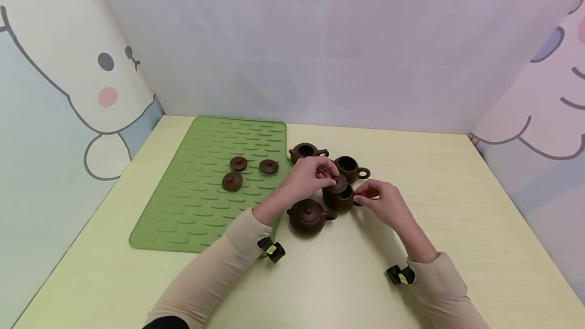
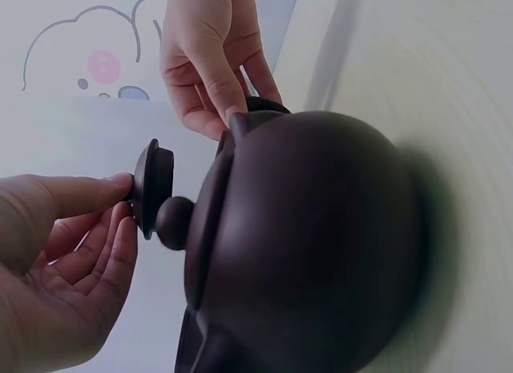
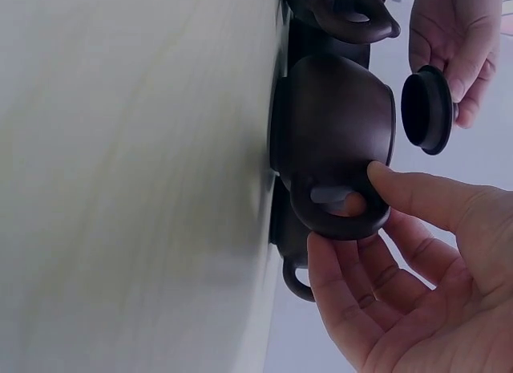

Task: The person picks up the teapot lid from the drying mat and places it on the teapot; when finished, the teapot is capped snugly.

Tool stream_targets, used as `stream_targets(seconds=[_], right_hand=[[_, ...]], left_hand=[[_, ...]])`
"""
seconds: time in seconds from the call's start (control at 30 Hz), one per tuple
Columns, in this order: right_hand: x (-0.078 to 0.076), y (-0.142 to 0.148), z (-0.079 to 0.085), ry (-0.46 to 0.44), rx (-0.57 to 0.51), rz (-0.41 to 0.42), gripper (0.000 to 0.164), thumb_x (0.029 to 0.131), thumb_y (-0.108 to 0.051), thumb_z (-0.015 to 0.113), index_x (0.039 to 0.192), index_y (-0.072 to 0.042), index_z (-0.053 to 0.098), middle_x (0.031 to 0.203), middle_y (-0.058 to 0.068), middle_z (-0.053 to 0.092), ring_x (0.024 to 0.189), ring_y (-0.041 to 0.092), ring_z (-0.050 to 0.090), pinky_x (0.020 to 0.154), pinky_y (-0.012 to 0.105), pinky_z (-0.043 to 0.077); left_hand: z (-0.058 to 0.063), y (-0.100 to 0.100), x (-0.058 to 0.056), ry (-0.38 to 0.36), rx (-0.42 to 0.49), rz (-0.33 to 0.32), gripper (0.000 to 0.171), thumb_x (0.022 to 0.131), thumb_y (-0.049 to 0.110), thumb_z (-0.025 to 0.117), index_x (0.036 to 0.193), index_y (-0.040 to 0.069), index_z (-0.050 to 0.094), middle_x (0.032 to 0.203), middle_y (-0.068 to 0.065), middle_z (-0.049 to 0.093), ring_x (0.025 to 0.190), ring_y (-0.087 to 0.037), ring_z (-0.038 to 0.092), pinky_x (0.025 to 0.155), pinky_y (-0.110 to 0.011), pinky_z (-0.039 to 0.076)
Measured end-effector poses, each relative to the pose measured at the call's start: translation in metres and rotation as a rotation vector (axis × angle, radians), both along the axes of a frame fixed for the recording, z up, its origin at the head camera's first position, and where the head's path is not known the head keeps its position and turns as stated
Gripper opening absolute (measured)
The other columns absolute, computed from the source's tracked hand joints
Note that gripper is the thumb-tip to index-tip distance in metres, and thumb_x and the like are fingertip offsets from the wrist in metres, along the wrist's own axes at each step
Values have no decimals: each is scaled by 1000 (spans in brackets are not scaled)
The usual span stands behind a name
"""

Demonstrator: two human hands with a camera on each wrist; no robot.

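Observation:
My left hand [image 1: 307, 176] pinches a dark brown teapot lid [image 1: 338, 184] by its knob. In the right wrist view, this lid [image 3: 427, 110] hangs tilted beside the rim of an uncovered teapot [image 3: 337, 116], apart from it. The fingers and thumb of my right hand [image 1: 383, 201] hold that teapot's looped handle [image 3: 341, 225]. Nearest to me stands a lidded teapot [image 1: 307, 216], which fills much of the left wrist view. Farther back are two more teapots without lids, one at the left [image 1: 303, 151] and one at the right [image 1: 348, 167].
A green textured mat [image 1: 183, 202] lies on the left of the pale wooden table [image 1: 457, 207]. Three loose lids rest on it: a rear lid [image 1: 238, 163], a right lid [image 1: 269, 166] and a front lid [image 1: 232, 181]. A pale wall [image 1: 320, 55] rises behind.

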State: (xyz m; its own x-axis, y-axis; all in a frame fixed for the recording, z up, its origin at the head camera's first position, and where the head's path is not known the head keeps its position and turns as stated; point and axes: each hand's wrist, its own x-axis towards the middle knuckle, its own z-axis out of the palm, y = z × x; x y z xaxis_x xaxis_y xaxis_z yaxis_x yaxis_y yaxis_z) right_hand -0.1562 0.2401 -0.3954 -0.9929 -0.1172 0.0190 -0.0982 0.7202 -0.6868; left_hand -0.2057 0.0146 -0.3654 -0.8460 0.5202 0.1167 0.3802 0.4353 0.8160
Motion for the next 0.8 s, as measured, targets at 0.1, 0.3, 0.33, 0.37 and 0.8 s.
stream_targets(seconds=[0.1, 0.3, 0.33, 0.37, 0.8], right_hand=[[0, 0, 0, -1, -3, -2, 4, 89, -8, 73, 94, -7, 73, 91, 8, 75, 88, 21, 70, 67, 25, 52], [-1, 1, -1, 1, -5, -2, 4, 89, -8, 73, 93, -7, 73, 91, 8, 75, 88, 21, 70, 67, 25, 52], [-1, 1, -1, 1, -7, -2, 4, 89, -8, 73, 93, -7, 73, 91, 8, 75, 88, 22, 70, 67, 25, 52], [0, 1, -1, 0, -7, -2, 4, 89, -8, 73, 93, -7, 73, 91, 8, 75, 88, 22, 70, 67, 25, 52], [-1, 0, -2, 2, -15, 2, 5, 90, -8, 73, 94, -6, 73, 92, 10, 75, 88, 21, 70, 66, 24, 52]], left_hand=[[-2, 3, 0, 3, 5, -9, 10, 90, 10, 73, 99, 10, 71, 97, -4, 74, 86, -11, 68, 74, -16, 54], [-6, 9, 0, -9, 5, -18, 10, 90, 9, 73, 100, 9, 70, 97, -5, 74, 89, -13, 69, 78, -16, 55], [-6, 10, 0, -11, 4, -18, 10, 90, 9, 73, 100, 9, 70, 98, -5, 74, 89, -13, 69, 79, -17, 55], [-7, 11, 0, -12, 4, -20, 10, 90, 8, 73, 100, 9, 70, 98, -5, 73, 90, -13, 69, 79, -17, 56], [-11, 17, 2, -17, -17, -17, 10, 89, 9, 74, 99, 9, 71, 98, -4, 73, 88, -12, 68, 78, -17, 55]])
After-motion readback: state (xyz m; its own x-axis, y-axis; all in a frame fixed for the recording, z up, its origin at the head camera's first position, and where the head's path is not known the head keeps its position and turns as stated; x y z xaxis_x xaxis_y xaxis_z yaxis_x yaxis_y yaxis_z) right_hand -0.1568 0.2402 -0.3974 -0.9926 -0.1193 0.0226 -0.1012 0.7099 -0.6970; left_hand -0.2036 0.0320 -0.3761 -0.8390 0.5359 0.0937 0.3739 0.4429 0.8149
